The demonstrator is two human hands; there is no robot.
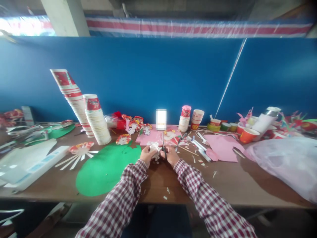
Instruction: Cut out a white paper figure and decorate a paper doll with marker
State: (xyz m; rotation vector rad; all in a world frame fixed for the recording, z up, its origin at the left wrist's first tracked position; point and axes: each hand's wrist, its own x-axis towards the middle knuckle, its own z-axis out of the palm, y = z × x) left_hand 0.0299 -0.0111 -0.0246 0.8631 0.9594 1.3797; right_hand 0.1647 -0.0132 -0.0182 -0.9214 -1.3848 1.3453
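Near the front middle of the table, my left hand (146,154) pinches a small white paper cutout (155,147) with an irregular outline. Facing it, my right hand (172,155) is closed around a pair of dark scissors (163,148), blades pointing away from me beside the cutout's right edge. Whether the blades touch the paper I cannot tell. Just beyond my hands lie pink paper sheets (158,130) with another white figure cutout (147,131) on them. A second pair of scissors (180,140) rests to the right of my right hand.
A large green paper piece (106,172) lies left. Tall leaning paper cup stacks (97,122) stand behind it, shorter cup stacks (184,119) at the back right. Pens (200,145), pink paper (223,147) and a plastic bag (284,162) are on the right. Paper scraps (165,197) dot the front.
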